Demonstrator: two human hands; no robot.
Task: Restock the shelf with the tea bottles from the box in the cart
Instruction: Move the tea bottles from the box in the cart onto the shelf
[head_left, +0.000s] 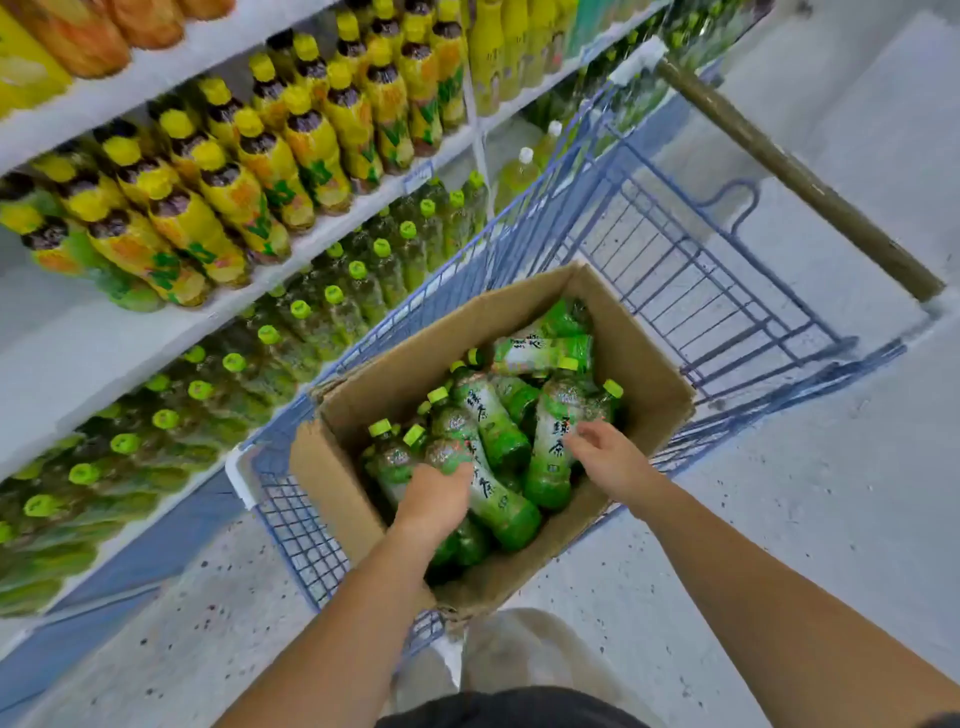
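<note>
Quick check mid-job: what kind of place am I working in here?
Most likely a supermarket drinks aisle: white shelves packed with bottled drinks, a blue wire cart, and a cardboard box of green tea bottles in it.

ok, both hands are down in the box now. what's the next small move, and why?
Probably close both hands and lift. The left hand rests on a green-labelled plastic tea bottle, and the right hand touches a second tea bottle with its fingertips. Neither grip looks complete. Both bottles lie on top of the pile in the brown cardboard box, so they should come out freely.
</note>
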